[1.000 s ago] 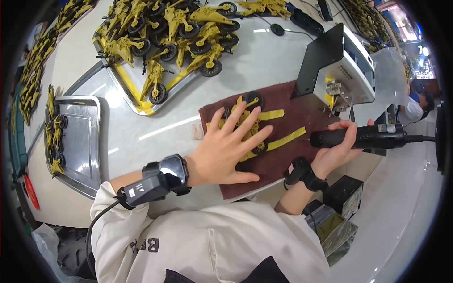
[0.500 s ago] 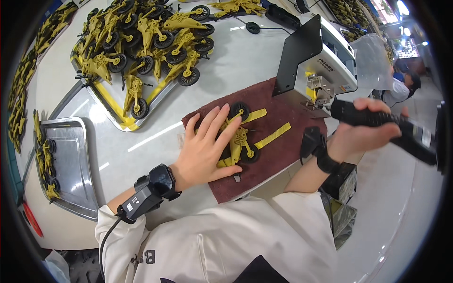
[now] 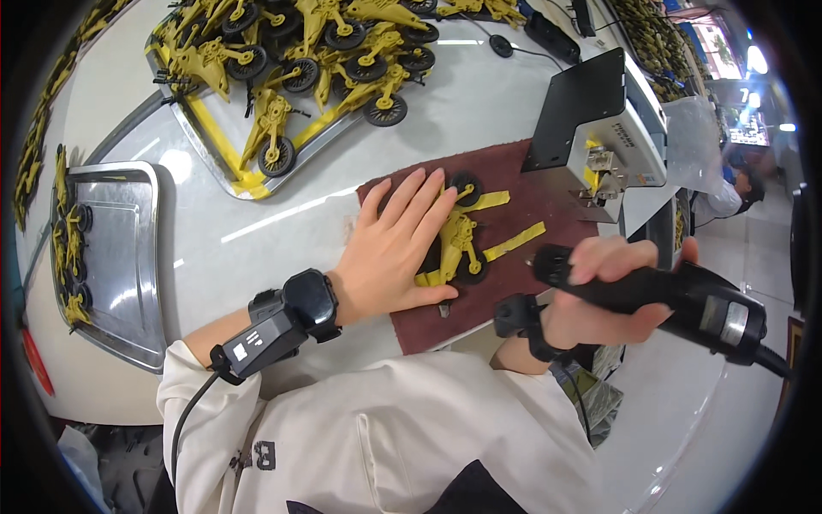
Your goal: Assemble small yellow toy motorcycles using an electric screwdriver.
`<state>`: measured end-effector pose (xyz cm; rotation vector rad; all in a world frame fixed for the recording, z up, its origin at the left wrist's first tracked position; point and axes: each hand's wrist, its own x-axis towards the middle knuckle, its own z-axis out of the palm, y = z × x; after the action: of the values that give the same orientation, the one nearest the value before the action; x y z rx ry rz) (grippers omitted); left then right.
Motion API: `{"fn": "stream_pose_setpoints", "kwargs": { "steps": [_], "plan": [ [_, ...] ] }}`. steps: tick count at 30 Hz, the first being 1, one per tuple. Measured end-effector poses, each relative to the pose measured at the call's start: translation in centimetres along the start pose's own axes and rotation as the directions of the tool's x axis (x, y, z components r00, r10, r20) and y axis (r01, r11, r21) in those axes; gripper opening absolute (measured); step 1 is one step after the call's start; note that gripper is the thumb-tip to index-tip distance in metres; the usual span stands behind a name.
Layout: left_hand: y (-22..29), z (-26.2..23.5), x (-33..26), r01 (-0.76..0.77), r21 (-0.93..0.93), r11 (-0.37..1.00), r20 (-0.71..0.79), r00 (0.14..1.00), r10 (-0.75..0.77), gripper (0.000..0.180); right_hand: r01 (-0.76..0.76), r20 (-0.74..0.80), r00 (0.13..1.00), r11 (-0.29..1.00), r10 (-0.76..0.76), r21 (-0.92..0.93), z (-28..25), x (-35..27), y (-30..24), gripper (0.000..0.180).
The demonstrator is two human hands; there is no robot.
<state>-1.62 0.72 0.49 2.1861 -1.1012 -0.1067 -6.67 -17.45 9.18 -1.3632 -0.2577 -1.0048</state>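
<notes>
My left hand (image 3: 385, 248) lies flat with its fingers spread, pressing on a yellow toy motorcycle (image 3: 460, 240) with black wheels. Part of the toy is hidden under the palm and fingers. It rests on a dark red cloth (image 3: 415, 330), beside strips of yellow tape (image 3: 515, 242). Closed around a black corded electric screwdriver (image 3: 685, 295), my right hand (image 3: 591, 321) holds it in the air to the right of the toy. The tool's narrow front end points left, toward the motorcycle, and is apart from it.
A white machine with a black panel (image 3: 575, 111) stands at the cloth's far right corner. Many yellow toy motorcycles (image 3: 274, 128) are heaped on a yellow-taped tray (image 3: 224, 163) at the back. A metal tray (image 3: 120, 274) with several more sits left. Another person (image 3: 728, 193) is far right.
My right hand has brought the screwdriver leftward and down, closer to the toy motorcycle. My left hand stays flat on the toy. The whole view has shifted slightly.
</notes>
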Motion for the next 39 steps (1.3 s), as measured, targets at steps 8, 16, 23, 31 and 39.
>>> {"fn": "stream_pose_setpoints", "kwargs": {
  "steps": [8, 16, 23, 31, 39],
  "plan": [
    [-0.1, 0.0, 0.1, -0.003, -0.020, 1.000, -0.024, 1.000, 0.002, 0.100, 0.012, 0.103, 0.995, 1.000, -0.010, -0.022, 2.3, -1.3, 1.0, 0.079],
    [-0.3, 0.0, -0.1, 0.009, -0.037, 0.999, -0.019, 1.000, -0.010, 0.099, -0.188, 0.095, 0.978, 0.982, 0.185, 0.021, 2.7, -0.9, 3.0, 0.067],
    [-0.1, 0.0, 0.3, -0.001, -0.028, 1.000, -0.013, 1.000, 0.000, 0.100, -0.271, 0.067, 0.962, 0.961, 0.267, 0.061, 2.5, -0.7, 3.7, 0.056],
    [-0.4, 0.0, 0.2, 0.001, 0.033, 0.999, -0.006, 1.000, -0.001, 0.100, -0.160, 0.167, 0.971, 0.985, 0.169, -0.069, 0.8, 0.0, 3.1, 0.050],
    [0.0, -0.1, 0.3, -0.017, 0.046, 0.999, 0.006, 1.000, 0.017, 0.097, 0.119, -0.289, 0.918, 0.883, -0.272, -0.453, -4.1, 9.3, 0.4, 0.043]
  ]
}}
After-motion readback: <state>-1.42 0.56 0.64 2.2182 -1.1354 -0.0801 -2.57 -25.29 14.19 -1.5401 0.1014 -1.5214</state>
